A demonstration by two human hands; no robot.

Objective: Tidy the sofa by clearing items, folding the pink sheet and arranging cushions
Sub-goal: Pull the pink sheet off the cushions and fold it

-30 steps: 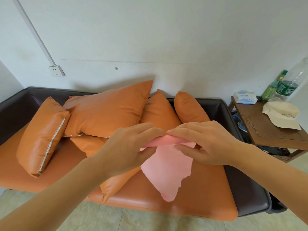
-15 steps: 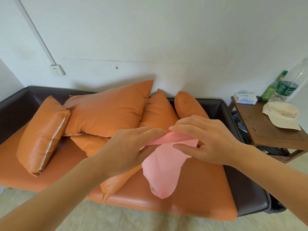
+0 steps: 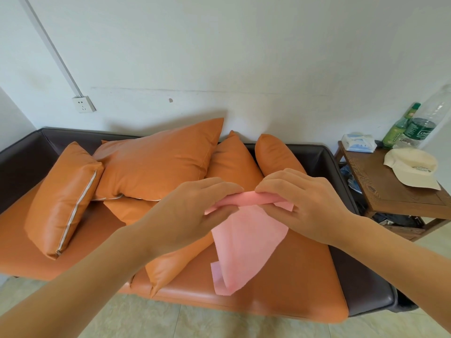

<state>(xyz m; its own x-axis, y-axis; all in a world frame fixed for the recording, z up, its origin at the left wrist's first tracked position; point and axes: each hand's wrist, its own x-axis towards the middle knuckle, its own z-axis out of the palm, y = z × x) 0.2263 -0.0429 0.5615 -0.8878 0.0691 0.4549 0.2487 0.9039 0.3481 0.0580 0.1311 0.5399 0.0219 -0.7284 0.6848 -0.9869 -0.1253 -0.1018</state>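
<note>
Pinching the sheet [image 3: 246, 237] along its top fold, the left hand [image 3: 188, 215] and the right hand [image 3: 302, 206] meet in front of the chest, each clamped on the cloth between thumb and fingers, fingertips nearly touching. The gripped edge is bunched into a thin roll between them; the rest hangs loose below, over the sofa [image 3: 280, 289] seat, its lower corner curled. It appears to hang clear of the seat, though I cannot tell for certain.

Folding seems underway and unfinished: the sheet looks doubled at the top but ragged at the bottom, so squaring and further folds likely remain. The cushions [image 3: 156, 162] are not arranged yet; several lie heaped and tilted against the backrest, one slumps toward the front edge under the left wrist, another stands askew at the left end.

On the side table [image 3: 395, 191] at the right rest a cap [image 3: 412, 169], a tissue pack [image 3: 357, 142] and bottles [image 3: 415, 128], well apart from the hands. Only the slumped cushion crowds the seat space where the sheet could be laid flat.
</note>
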